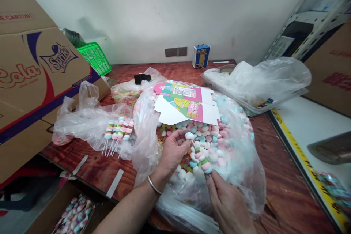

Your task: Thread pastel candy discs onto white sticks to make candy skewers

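Observation:
My left hand (pixel 175 150), with a silver bangle at the wrist, pinches a pale blue and white marshmallow (pixel 189 136) at the upper tip of a thin stick. Lower on that stick sit several pink, white, blue and green candies, forming a candy skewer (pixel 201 159). My right hand (pixel 223 193) grips the skewer's lower end; the stick there is hidden by the fingers. Beneath both hands lies a large clear plastic bag (pixel 256 175) of loose pastel marshmallows (pixel 219 135) and ring gummies (pixel 163 130). A flattened printed carton (pixel 183 104) rests on the candies.
Finished-looking candy skewers (pixel 118 129) lie on plastic at left. White sticks (pixel 189 214) are bundled at the front edge. A large cardboard box (pixel 35 65) stands left, a plastic tub (pixel 263 108) right. Below the table, a box (pixel 41 214) holds wrapped candy.

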